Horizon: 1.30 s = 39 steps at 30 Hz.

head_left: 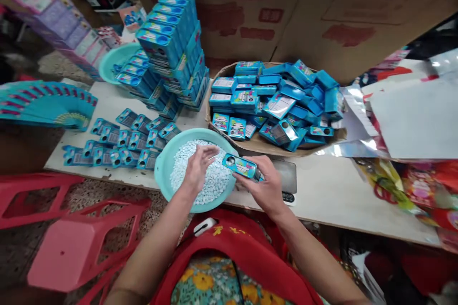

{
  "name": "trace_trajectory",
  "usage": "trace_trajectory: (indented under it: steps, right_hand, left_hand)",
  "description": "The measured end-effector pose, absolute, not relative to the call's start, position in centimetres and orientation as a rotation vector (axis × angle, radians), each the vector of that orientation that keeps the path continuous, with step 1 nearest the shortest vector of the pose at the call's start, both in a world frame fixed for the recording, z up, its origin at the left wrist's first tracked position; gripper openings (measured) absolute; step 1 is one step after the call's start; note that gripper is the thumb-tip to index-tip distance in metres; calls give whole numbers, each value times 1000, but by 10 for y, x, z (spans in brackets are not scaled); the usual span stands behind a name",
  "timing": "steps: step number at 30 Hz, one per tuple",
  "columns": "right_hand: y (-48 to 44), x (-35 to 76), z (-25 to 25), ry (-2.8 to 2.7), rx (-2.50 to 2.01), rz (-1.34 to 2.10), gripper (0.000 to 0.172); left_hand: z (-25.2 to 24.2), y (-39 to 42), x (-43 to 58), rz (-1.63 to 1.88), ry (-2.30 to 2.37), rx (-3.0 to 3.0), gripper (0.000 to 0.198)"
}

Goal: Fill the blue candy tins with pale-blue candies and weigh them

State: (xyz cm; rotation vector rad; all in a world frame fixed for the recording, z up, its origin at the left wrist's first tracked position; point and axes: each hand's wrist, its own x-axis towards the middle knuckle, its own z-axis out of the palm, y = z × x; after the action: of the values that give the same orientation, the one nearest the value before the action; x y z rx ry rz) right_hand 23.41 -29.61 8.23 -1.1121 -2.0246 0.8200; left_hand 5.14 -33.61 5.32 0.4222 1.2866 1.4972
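My right hand (267, 183) holds a small blue printed box (242, 166) with a round hole near one end. The box is tilted over the right rim of a turquoise basin (160, 171). Pale, small pellets (218, 178) that look like mints or candies fill much of the basin. Above the pellets is my left hand (197, 167), fingers loosely stretched towards the box, with nothing visible in them. A grey-topped device like a small scale (287, 177) lies partly hidden behind my right hand.
A cut-down carton (331, 142) heaped with blue boxes stands behind. Blue boxes rise in a tall stack (179, 43); several more (136, 140) lie left of the basin. Red stools (67, 250) stand at lower left. Colourful packets (417, 183) lie at right.
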Motion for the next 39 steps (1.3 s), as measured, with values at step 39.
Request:
trace_trajectory:
  steps: [39]
  right_hand:
    - [-278, 397, -27, -1286, -1717, 833, 55]
  left_hand:
    - [-59, -365, 24, 700, 2106, 1685, 36]
